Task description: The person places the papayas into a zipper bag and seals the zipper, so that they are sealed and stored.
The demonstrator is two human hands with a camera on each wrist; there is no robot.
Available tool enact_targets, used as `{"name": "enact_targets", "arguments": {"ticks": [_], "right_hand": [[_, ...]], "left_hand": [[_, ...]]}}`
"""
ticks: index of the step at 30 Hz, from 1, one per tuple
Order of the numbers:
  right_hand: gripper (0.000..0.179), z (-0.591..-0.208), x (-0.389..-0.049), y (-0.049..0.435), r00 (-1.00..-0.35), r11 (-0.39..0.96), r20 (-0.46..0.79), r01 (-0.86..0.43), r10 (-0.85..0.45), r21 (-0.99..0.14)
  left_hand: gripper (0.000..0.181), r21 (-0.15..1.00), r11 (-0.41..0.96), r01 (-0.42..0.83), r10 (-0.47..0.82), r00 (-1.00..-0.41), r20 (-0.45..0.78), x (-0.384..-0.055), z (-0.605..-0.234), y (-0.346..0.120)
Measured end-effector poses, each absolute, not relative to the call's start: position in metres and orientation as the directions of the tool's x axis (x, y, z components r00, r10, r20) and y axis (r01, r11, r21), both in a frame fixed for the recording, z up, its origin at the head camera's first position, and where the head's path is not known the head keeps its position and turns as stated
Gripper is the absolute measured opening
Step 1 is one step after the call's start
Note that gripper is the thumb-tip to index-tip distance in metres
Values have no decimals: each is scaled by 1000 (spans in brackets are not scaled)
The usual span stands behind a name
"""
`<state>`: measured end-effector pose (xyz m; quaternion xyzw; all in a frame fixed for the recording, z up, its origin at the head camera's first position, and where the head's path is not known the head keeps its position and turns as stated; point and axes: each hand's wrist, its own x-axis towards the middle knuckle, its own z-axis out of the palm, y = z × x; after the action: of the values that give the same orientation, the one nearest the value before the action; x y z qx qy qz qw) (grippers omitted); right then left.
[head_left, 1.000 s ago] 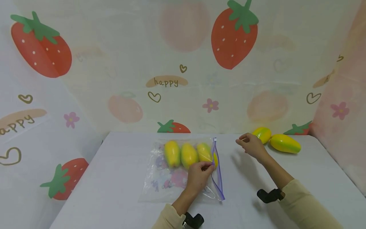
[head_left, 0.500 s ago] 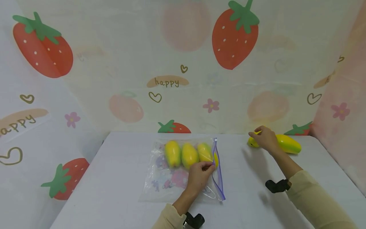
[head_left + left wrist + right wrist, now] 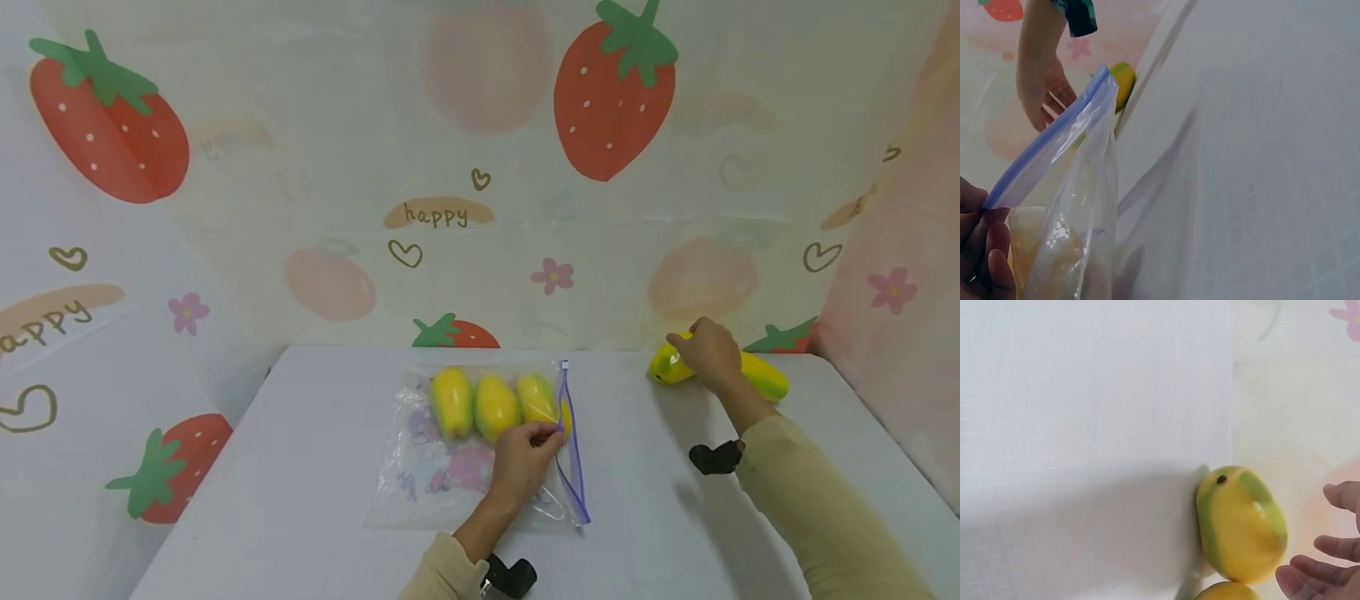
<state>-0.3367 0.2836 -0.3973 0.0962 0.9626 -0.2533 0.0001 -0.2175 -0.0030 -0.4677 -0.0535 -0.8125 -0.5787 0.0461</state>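
A clear zip bag (image 3: 393, 504) lies flat on the table with several yellow-green mangoes (image 3: 452, 404) inside. Its purple zip edge (image 3: 576, 475) faces right. My left hand (image 3: 516, 467) pinches that edge between thumb and fingers; in the left wrist view the edge (image 3: 1047, 134) rises from the fingertips and the bag mouth gapes. At the back right, my right hand (image 3: 711, 354) is over a loose mango (image 3: 666, 367), partly covering it. The right wrist view shows its spread fingers (image 3: 1329, 572) beside this mango (image 3: 1244, 528). A second loose mango (image 3: 767, 377) touches the first.
The white table (image 3: 300, 467) meets a printed backdrop (image 3: 480, 275) of strawberries and hearts along its far edge, close behind the loose mangoes. A pink panel (image 3: 900, 350) stands along the right side. Black cameras (image 3: 716, 458) sit on both wrists.
My right hand has moved right and back, from left of the loose mangoes to over the nearer one. My left hand and the bag have stayed in place.
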Motion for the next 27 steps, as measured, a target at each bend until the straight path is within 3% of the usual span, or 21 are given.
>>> {"name": "enact_targets", "arguments": {"ticks": [8,27], "right_hand": [[52,-400,-344,284,-976,885,-44,211,212,-415],[66,-412,-356,277,-959,891,-124,284,256,-354]], "left_hand": [[16,932,329,154,31,-988,152,-217,-470,-3],[17,934,323,154,34,-988,151,-219,-471,-4]]}}
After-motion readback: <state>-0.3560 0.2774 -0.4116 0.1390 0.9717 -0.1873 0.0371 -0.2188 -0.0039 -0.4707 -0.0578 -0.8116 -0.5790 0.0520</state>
